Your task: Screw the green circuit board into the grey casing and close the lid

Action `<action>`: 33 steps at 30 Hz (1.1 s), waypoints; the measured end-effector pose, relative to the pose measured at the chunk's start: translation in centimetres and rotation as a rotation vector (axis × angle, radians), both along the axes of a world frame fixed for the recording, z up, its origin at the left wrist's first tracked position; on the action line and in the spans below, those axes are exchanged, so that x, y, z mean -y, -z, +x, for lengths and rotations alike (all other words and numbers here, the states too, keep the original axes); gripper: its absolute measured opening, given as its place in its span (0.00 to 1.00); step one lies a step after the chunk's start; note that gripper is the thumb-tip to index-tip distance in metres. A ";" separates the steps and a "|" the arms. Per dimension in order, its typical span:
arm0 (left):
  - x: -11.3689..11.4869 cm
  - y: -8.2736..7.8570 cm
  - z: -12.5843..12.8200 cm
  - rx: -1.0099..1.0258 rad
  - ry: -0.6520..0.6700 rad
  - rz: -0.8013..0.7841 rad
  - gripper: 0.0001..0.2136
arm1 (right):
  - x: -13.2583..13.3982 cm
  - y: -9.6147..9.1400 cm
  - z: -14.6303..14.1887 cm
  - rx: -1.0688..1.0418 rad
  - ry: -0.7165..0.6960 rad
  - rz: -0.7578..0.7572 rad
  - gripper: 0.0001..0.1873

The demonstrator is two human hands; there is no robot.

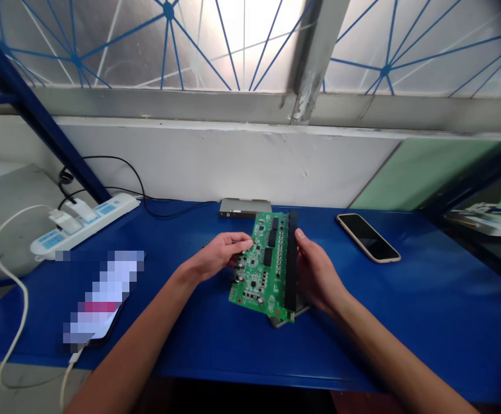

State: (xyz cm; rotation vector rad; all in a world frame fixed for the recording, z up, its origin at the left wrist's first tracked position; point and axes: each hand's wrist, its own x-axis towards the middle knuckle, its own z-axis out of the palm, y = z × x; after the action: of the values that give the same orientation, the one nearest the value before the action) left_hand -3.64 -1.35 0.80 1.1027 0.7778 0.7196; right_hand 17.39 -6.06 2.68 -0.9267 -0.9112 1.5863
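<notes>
The left hand [221, 253] reaches in from the lower left, its fingers [239, 244] curled onto the left edge of the green circuit board [262, 267], which is held tilted above the middle of the bench [427, 322]. The right hand [317, 277] clasps the board's right edge. A power strip [87, 223] lies at the far left corner and a plugged-in phone [99, 299] near the left edge. A grey metal box [245, 207] sits at the far edge, a second phone [367, 237] to its right, all clear of the hands.

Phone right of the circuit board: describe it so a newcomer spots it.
On the blue table, right of the green circuit board, lies a phone. Unlike the cabled phone at left, it has a dark screen, tan edge and no cable.
</notes>
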 end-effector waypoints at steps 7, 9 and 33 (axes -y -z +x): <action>-0.5 0.6 0.3 0.104 -0.099 0.014 0.16 | 0.5 1.1 0.7 0.057 -0.203 0.377 0.37; -0.4 0.6 0.4 0.102 -0.107 0.023 0.16 | 0.6 1.6 0.7 0.105 -0.208 0.448 0.41; -0.5 0.2 0.5 0.219 -0.386 0.121 0.15 | 1.4 1.3 0.0 0.434 0.231 0.508 0.27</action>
State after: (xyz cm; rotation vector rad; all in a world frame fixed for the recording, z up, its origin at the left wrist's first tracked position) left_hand -3.10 -0.84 0.63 0.9698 0.7733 1.2058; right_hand 17.40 -7.44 1.34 -0.9762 -1.3744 0.9013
